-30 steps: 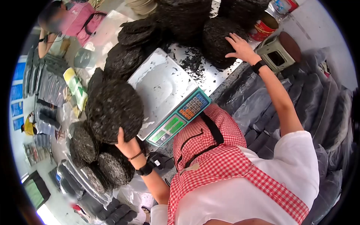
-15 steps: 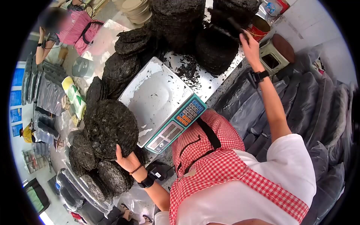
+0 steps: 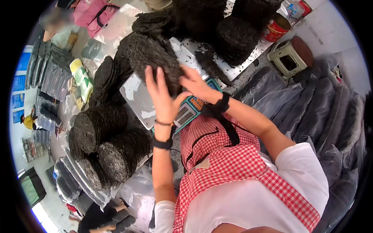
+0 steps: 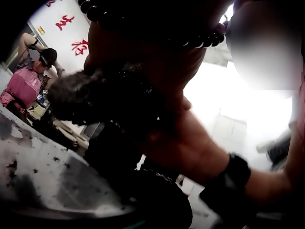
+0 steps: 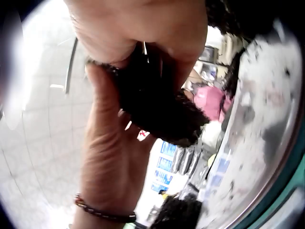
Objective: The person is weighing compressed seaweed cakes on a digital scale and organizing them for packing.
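A round dark disc of dried seaweed (image 3: 149,54) is held upright over the weighing scale (image 3: 136,97), with both hands on it. My left hand (image 3: 159,91) lies against its near face with fingers pointing up and the thumb hooked round the edge. My right hand (image 3: 196,83) grips the disc's right edge with fingers spread. In the right wrist view the seaweed disc (image 5: 157,109) is pinched between the left hand (image 5: 109,157) and the right hand (image 5: 143,28). The left wrist view shows the seaweed disc (image 4: 95,95) above the scale's metal platform (image 4: 47,176).
Stacks of seaweed discs (image 3: 101,124) lie left of the scale, and more stacks (image 3: 237,39) stand behind it. A red can (image 3: 276,27) and a stool (image 3: 289,54) sit at the back right. Grey bags (image 3: 311,108) fill the right side. Another person (image 3: 93,11) works at the far left.
My left hand has lifted a disc from the left pile to above the scale. The right hand has come back from the far stack and taken hold of the same disc.
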